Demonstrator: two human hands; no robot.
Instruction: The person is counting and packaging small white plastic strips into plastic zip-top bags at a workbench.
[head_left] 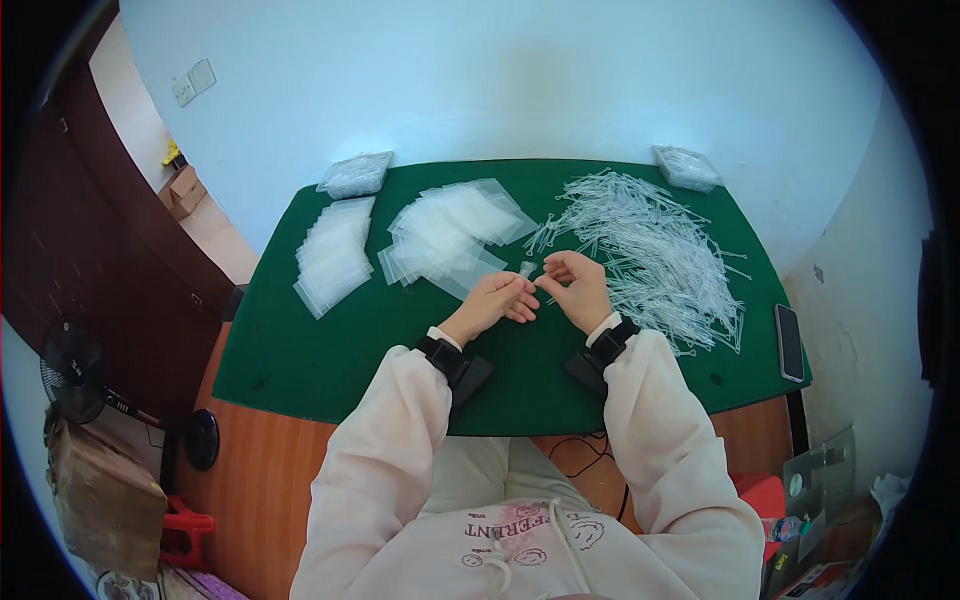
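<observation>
Close together above the middle of the green table, my left hand [497, 300] and my right hand [578, 287] both have thumb and fingers pinched. Between their fingertips shows a small translucent piece [527, 268]; its kind is too small to make out, and I cannot tell which hand bears it. Just right of my right hand spreads a large heap of thin clear plastic sticks with looped ends [660, 260]. Beyond my left hand lies a fanned pile of clear flat plastic bags [450, 228], one of them reaching down toward that hand.
Another overlapping row of clear bags [335, 255] lies on the left of the green table [290, 365]. Filled clear packets [357, 175] sit at the back left, and another packet [688, 168] at the back right. A phone [789, 342] rests at the right edge. A wall stands behind.
</observation>
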